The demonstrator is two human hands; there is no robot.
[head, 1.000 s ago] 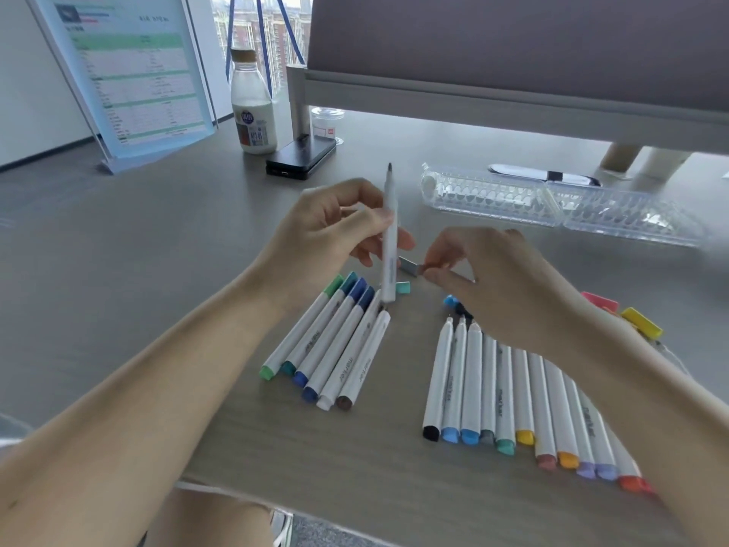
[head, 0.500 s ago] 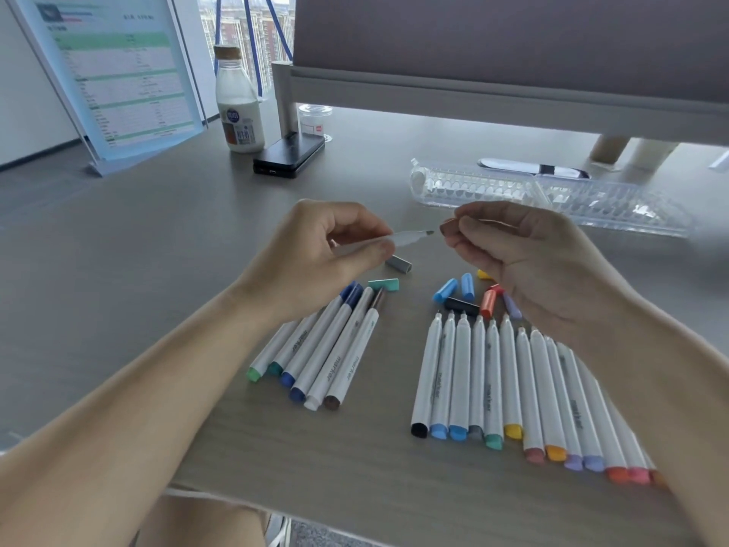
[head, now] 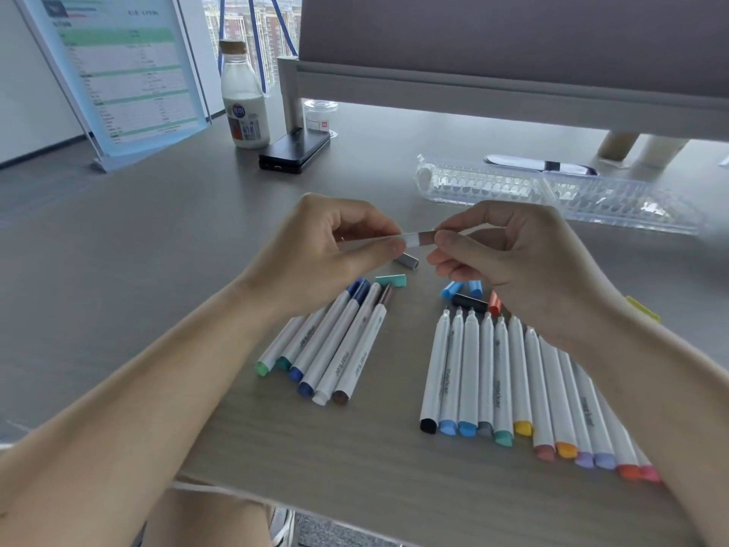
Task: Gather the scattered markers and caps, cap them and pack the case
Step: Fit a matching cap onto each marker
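Head cam: clear case [head: 552, 191] at 1 o'clock, rows of markers [head: 469, 369] at 6 o'clock, barrels printed "marker". Up top, left hand [head: 327, 254] pinches a white marker [head: 410, 240] level; right hand [head: 524, 262], at its 3 o'clock, pinches the brown cap [head: 427, 237] on its end.

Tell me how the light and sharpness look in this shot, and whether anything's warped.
Head view: soft daylight from the washed-out window behind the white milk bottle; faint shadows under the left hand and right hand pinching the white marker; glints on the clear plastic marker case; forearms stretched toward the lower corners by the wide lens; centre sharp, edges softer.
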